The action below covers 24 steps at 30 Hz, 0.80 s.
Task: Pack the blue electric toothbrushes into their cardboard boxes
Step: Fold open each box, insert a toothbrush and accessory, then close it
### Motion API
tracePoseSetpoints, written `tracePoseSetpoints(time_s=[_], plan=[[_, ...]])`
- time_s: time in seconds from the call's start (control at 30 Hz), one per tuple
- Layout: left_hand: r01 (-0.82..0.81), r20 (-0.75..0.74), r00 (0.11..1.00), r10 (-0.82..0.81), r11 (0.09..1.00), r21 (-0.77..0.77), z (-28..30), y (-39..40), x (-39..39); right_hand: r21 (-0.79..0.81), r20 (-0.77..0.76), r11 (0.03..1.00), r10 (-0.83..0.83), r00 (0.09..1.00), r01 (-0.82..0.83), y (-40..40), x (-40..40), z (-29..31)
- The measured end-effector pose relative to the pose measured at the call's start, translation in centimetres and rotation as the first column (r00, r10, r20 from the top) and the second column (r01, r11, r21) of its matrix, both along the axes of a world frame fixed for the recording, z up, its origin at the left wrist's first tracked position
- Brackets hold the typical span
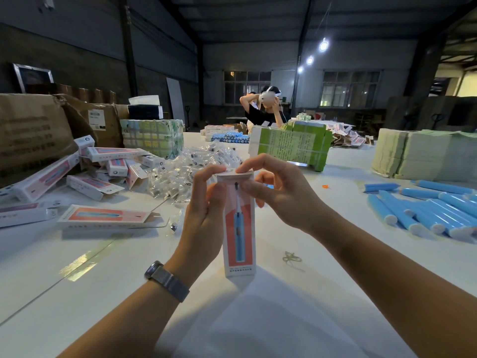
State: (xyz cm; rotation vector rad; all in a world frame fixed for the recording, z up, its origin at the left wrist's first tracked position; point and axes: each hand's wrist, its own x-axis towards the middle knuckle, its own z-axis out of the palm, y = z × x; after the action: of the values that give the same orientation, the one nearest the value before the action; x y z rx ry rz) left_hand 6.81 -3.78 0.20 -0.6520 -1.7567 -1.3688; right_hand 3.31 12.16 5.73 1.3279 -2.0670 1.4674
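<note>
A tall white cardboard box (238, 236) printed with a blue toothbrush on an orange panel stands upright above the white table (98, 275), held between both hands. My left hand (204, 210) grips its upper left side, thumb at the top flap. My right hand (278, 192) pinches the top flap from the right, fingers curled over it. What is inside the box is hidden. Several blue toothbrush handles (423, 208) lie in a heap at the right. Several more printed boxes (103, 215) lie at the left, some with open flaps.
A pile of clear-wrapped brush heads (180, 171) lies behind the hands. Brown cartons (33, 135) stand at the far left. Green shrink-wrapped bundles (291, 146) and a stack of flat card (418, 156) stand at the back. Another person (265, 109) sits at the far end.
</note>
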Motion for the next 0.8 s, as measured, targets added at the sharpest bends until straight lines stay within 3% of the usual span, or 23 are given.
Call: tracePoseSetpoints(time_s=[0.37, 0.53, 0.8], plan=[[0.058, -0.015, 0.998, -0.058, 0.998, 0.027, 0.2, 0.2, 0.3, -0.061, 0.075, 0.998, 0.005, 0.997, -0.001, -0.3, 0.6, 0.3], [0.091, 0.035, 0.995, -0.094, 0.992, 0.092, 0.3, 0.1, 0.3, -0.055, 0.02, 0.995, -0.079, 0.997, 0.08, -0.7, 0.7, 0.3], [-0.009, 0.043, 0.999, 0.006, 0.998, 0.059, 0.6, 0.3, 0.3, -0.03, -0.014, 0.993, -0.114, 0.993, 0.114, -0.7, 1.2, 0.8]])
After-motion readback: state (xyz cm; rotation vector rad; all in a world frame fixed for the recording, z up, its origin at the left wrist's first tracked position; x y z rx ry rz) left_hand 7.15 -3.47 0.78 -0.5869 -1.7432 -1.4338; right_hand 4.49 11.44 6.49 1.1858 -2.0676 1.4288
